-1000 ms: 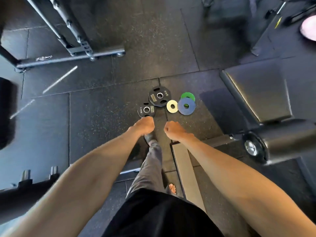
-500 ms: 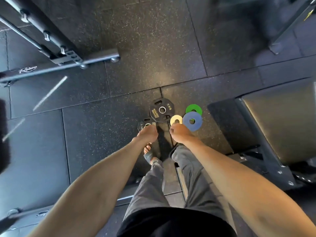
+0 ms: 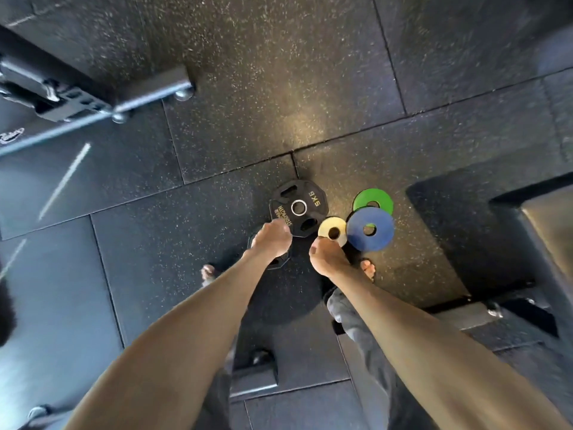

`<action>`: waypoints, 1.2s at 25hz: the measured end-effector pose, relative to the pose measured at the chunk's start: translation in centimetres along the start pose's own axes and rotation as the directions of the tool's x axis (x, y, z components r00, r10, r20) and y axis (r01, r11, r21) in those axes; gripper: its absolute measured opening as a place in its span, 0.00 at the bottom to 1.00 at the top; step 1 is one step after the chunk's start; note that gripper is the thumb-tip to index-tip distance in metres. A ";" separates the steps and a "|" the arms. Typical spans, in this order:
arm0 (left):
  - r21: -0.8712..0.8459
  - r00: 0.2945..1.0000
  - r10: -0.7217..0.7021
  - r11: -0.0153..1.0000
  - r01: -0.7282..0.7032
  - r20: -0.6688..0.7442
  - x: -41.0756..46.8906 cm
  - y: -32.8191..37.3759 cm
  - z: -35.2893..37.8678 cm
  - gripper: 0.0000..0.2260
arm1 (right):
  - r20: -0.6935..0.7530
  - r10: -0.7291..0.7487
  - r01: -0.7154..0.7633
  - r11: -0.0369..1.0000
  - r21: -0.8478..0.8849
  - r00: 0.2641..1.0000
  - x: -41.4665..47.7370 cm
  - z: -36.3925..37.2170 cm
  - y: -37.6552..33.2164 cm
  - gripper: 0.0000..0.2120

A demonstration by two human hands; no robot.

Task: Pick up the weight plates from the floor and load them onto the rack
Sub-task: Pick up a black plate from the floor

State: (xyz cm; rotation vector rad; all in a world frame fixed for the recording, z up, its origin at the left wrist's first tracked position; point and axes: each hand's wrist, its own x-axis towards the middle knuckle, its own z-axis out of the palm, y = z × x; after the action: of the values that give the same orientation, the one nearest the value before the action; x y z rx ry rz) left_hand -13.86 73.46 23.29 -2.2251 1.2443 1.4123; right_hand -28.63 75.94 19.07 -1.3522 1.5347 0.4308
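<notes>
Several weight plates lie together on the black rubber floor. A black 5 kg plate [image 3: 299,207] is the farthest of the dark ones. A smaller black plate [image 3: 281,262] lies nearer, mostly hidden under my left hand [image 3: 273,240], whose fingers curl down over it; I cannot see a grip. A small cream plate [image 3: 333,231] sits beside a blue plate [image 3: 370,229], which overlaps a green plate [image 3: 373,200]. My right hand [image 3: 327,259] hovers at the near edge of the cream plate with fingers curled and nothing visibly in it.
A steel rack base beam [image 3: 148,97] runs across the upper left. A padded bench [image 3: 548,228] and its frame [image 3: 465,315] stand at the right. My sandalled feet [image 3: 367,268] stand just behind the plates. Floor tiles stretch beyond.
I have bent closer to the floor. Both hands moved forward and down: the left now covers the small black plate, the right reaches the cream plate's edge.
</notes>
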 end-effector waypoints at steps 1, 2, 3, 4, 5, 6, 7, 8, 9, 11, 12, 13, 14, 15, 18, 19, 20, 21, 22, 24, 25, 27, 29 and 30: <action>0.016 1.000 0.007 1.000 -0.007 -0.012 0.8 -0.1 0.0 0.12 | -0.004 0.034 -0.034 0.999 0.019 0.999 0.9 0.5 0.3 0.14; 0.032 1.000 -0.001 0.999 0.002 -0.013 2.9 -0.5 0.6 0.12 | 0.001 0.083 -0.083 0.996 0.041 0.997 2.7 1.6 0.5 0.14; 0.062 1.000 0.003 0.998 -0.002 -0.015 6.1 -1.4 1.8 0.12 | -0.006 0.122 -0.122 0.990 0.066 0.992 5.4 3.5 1.0 0.15; 0.097 1.000 0.006 0.995 -0.004 -0.019 9.5 -2.2 2.9 0.13 | -0.003 0.168 -0.167 0.981 0.098 0.986 8.4 5.2 1.3 0.15; 0.140 0.999 0.018 0.990 -0.014 -0.030 12.7 -3.2 3.9 0.13 | 0.001 0.203 -0.201 0.969 0.144 0.979 11.0 6.8 1.7 0.15; 0.179 0.998 0.025 0.984 -0.016 -0.050 16.1 -4.3 5.0 0.15 | 0.017 0.251 -0.250 0.948 0.197 0.968 13.7 8.5 1.9 0.16; 0.209 0.996 0.044 0.978 -0.026 -0.083 19.1 -5.2 5.9 0.16 | 0.022 0.292 -0.288 0.924 0.253 0.956 16.4 10.3 2.3 0.17; 0.245 0.991 0.065 0.969 -0.035 -0.114 21.7 -5.7 6.8 0.19 | 0.036 0.340 -0.333 0.888 0.316 0.940 18.6 11.5 2.6 0.19; 0.273 0.987 0.086 0.961 -0.046 -0.136 24.4 -6.0 7.7 0.20 | 0.039 0.378 -0.362 0.844 0.396 0.925 20.9 12.8 3.0 0.23; 0.303 0.979 0.125 0.950 -0.071 -0.164 29.2 -6.4 9.4 0.23 | 0.004 0.492 -0.411 0.722 0.557 0.871 25.0 15.1 3.5 0.29; 0.304 0.975 0.144 0.949 -0.088 -0.170 31.4 -6.5 10.1 0.23 | -0.032 0.561 -0.413 0.646 0.642 0.827 26.5 15.8 3.5 0.29; 0.307 0.971 0.158 0.947 -0.097 -0.179 33.2 -6.5 10.8 0.24 | -0.090 0.618 -0.391 0.597 0.700 0.781 27.9 16.4 3.6 0.28; 0.320 0.964 0.176 0.942 -0.105 -0.201 34.7 -6.5 11.4 0.24 | -0.152 0.665 -0.372 0.575 0.728 0.731 28.9 17.0 3.4 0.28; 0.340 0.951 0.196 0.934 -0.107 -0.238 36.0 -6.7 12.0 0.24 | -0.202 0.698 -0.358 0.566 0.742 0.687 29.5 17.7 3.1 0.26; 0.358 0.929 0.227 0.927 -0.113 -0.293 38.1 -7.0 12.8 0.25 | -0.242 0.768 -0.339 0.511 0.790 0.593 30.5 19.2 2.0 0.17; 0.369 0.925 0.233 0.923 -0.113 -0.300 38.4 -7.2 12.8 0.25 | -0.242 0.775 -0.331 0.499 0.801 0.583 30.7 19.5 1.9 0.15; 0.378 0.921 0.241 0.919 -0.114 -0.307 38.5 -7.4 12.6 0.26 | -0.244 0.779 -0.327 0.494 0.806 0.577 30.8 19.8 2.0 0.14; 0.380 0.920 0.247 0.917 -0.121 -0.305 38.7 -7.3 12.3 0.27 | -0.260 0.776 -0.315 0.503 0.805 0.574 30.8 19.9 2.1 0.14; 0.375 0.923 0.250 0.918 -0.131 -0.291 38.9 -7.2 12.1 0.28 | -0.275 0.771 -0.309 0.515 0.799 0.574 30.8 20.0 2.4 0.13; 0.367 0.929 0.261 0.917 -0.155 -0.261 39.4 -6.9 11.7 0.27 | -0.305 0.758 -0.301 0.544 0.783 0.577 30.8 20.2 2.8 0.12; 0.362 0.931 0.270 0.917 -0.169 -0.247 39.6 -6.8 11.7 0.25 | -0.319 0.748 -0.292 0.559 0.776 0.583 30.8 20.4 2.9 0.12; 0.367 0.935 0.272 0.913 -0.177 -0.226 39.4 -7.1 11.4 0.22 | -0.346 0.719 -0.267 0.590 0.762 0.603 30.2 20.5 2.7 0.12; 0.357 0.945 0.246 0.920 -0.159 -0.214 38.2 -7.6 10.7 0.22 | -0.366 0.700 -0.244 0.609 0.755 0.614 29.0 19.8 2.4 0.12; 0.339 0.956 0.211 0.931 -0.133 -0.204 37.1 -7.9 10.0 0.23 | -0.363 0.694 -0.241 0.611 0.754 0.622 28.1 18.9 2.1 0.12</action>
State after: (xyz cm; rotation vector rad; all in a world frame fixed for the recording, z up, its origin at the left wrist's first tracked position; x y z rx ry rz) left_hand -7.64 64.29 -14.35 -2.1406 1.6533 0.9240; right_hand -18.58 76.52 -13.36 -0.4580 2.3697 -0.2935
